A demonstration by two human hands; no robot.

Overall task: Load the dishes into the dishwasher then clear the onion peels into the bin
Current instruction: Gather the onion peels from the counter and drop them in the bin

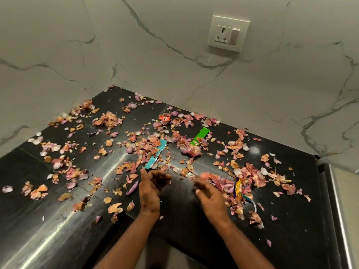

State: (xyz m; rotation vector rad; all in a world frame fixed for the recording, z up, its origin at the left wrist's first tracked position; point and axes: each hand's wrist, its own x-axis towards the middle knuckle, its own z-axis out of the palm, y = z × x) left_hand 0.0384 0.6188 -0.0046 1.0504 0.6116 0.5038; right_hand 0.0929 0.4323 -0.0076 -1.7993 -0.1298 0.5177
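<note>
Both hands over the corner worktop, peels everywhere — nothing in the bin yet.

Onion peels (108,120) lie scattered across the black counter (291,220), thickest along the back by the marble wall (174,74) and in a heap just right of the right hand (208,193). Left hand (151,183) hovers near the counter's inner edge with fingers curled inward into a cup; whether it holds any peels, can't tell. Right hand is motion-blurred, fingers loosely spread, touching the edge of the heap — no clear grasp. Mixed into the peels: a teal strip (155,157) just beyond the left hand, a green wrapper (200,135) further back, a red wrapper (164,118) near the wall, a purple-yellow wrapper (238,189) in the heap. Socket (228,33) on the wall above.
</note>
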